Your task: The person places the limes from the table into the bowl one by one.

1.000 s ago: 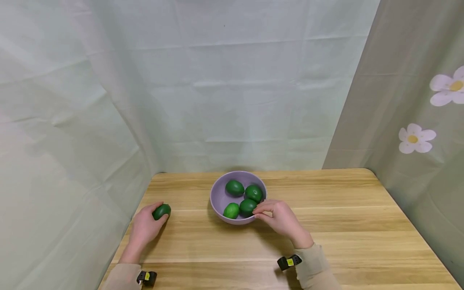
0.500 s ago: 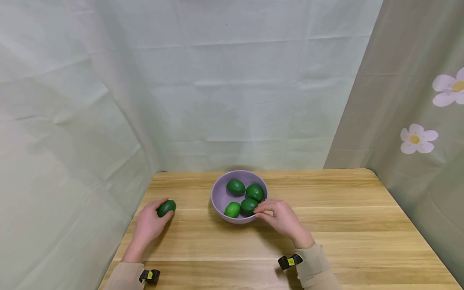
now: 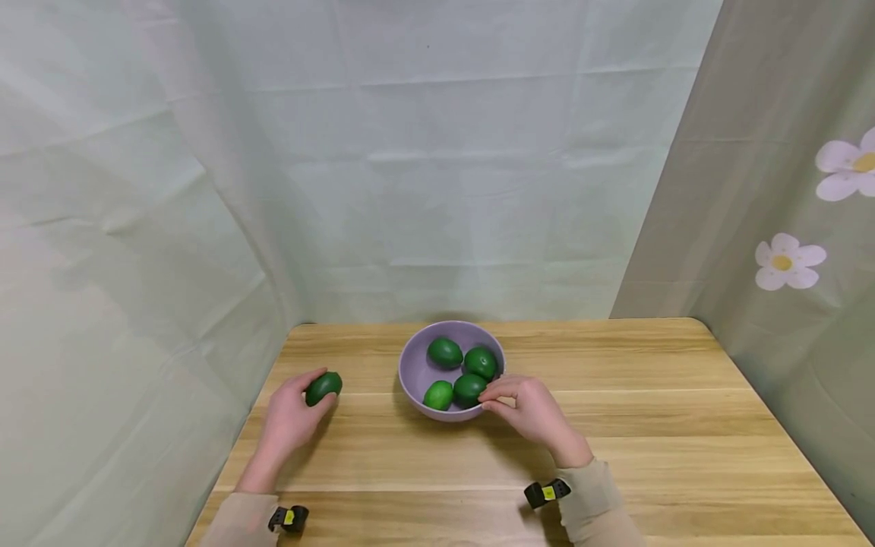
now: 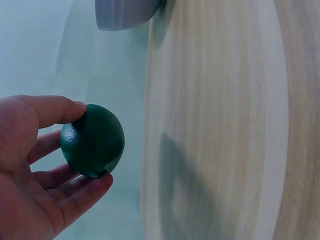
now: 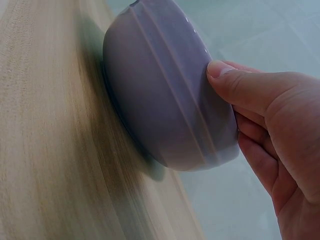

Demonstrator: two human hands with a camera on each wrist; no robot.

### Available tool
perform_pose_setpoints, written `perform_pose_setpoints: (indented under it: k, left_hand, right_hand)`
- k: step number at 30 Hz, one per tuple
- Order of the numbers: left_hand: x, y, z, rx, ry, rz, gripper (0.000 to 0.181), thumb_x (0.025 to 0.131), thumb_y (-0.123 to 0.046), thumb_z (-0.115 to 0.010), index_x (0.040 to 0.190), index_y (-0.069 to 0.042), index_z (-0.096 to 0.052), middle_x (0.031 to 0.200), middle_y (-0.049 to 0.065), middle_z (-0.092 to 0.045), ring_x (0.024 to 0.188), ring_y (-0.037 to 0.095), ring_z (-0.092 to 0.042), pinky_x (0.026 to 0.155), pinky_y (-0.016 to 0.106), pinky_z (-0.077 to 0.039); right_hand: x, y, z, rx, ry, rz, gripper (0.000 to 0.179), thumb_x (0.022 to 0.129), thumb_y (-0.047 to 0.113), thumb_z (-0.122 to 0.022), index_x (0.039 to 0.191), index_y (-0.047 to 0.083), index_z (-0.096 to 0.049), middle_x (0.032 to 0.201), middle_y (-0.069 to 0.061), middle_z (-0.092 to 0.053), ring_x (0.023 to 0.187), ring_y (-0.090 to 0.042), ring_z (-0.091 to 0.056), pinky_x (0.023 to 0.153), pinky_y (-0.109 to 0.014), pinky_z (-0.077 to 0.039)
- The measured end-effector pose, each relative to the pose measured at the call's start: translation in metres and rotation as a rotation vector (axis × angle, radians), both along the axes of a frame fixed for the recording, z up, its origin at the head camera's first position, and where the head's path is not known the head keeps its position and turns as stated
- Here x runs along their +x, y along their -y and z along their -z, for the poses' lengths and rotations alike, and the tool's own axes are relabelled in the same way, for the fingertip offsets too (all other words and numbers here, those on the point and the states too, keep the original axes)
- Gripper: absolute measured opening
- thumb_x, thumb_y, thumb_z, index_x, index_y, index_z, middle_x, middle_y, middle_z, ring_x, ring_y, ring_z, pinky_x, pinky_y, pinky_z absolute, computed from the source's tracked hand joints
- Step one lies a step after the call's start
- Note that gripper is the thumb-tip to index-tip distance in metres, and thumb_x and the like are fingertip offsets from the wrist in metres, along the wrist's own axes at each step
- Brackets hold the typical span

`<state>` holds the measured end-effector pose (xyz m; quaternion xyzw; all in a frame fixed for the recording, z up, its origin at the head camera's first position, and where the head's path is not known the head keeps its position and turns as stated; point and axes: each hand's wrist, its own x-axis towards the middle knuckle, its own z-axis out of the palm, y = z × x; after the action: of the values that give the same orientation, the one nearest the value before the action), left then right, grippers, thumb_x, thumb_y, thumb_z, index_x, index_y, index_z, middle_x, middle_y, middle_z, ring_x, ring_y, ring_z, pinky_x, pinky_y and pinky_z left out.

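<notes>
My left hand (image 3: 290, 410) holds a dark green, egg-shaped avocado (image 3: 323, 388) between thumb and fingers, left of the bowl. In the left wrist view the avocado (image 4: 95, 141) hangs off the tabletop, and a hand-shaped shadow falls on the wood. A round purple bowl (image 3: 415, 384) stands at the back middle of the table. Inside it lie three dark green avocados (image 3: 445, 352) and a bright green lime (image 3: 438, 395). My right hand (image 3: 526, 410) pinches the bowl's near right rim; in the right wrist view its thumb (image 5: 235, 82) presses the outer wall.
The light wooden table (image 3: 636, 441) ends at a back edge just behind the bowl. Pale cloth curtains (image 3: 437, 190) hang at the back and sides, with white flowers (image 3: 783, 262) on the right one. Each wrist wears a small black camera (image 3: 547, 494).
My left hand has carried the avocado a little right and away from me, up off the table toward the bowl. My right hand stays on the bowl's rim, and the bowl keeps its place.
</notes>
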<state>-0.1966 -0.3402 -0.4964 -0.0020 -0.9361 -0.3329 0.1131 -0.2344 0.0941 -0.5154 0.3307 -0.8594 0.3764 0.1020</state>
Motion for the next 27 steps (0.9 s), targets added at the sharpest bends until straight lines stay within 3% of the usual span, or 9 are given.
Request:
perform_pose_setpoints:
  k: [14,27]
  left_hand:
    - [-0.004,-0.015,-0.004,0.027,-0.031,0.037,0.052,0.1,-0.018,-0.078,0.147,-0.001,-0.063,0.141,0.03,-0.062,0.126,0.047,-0.062,0.098,0.061,-0.059]
    - [-0.006,-0.029,-0.01,0.047,-0.076,0.056,0.051,0.098,-0.014,-0.08,0.145,-0.002,-0.065,0.137,0.029,-0.064,0.122,0.045,-0.065,0.092,0.058,-0.063]
  right_hand:
    - [0.0,0.0,0.001,-0.002,-0.012,-0.006,0.008,0.092,0.016,-0.087,0.099,0.017,-0.086,0.105,0.01,-0.08,0.11,-0.016,-0.073,0.109,-0.043,-0.057]
    - [0.001,0.001,0.002,-0.005,-0.018,-0.005,0.008,0.092,0.016,-0.087,0.1,0.018,-0.086,0.105,0.01,-0.079,0.11,-0.017,-0.073,0.106,-0.043,-0.059]
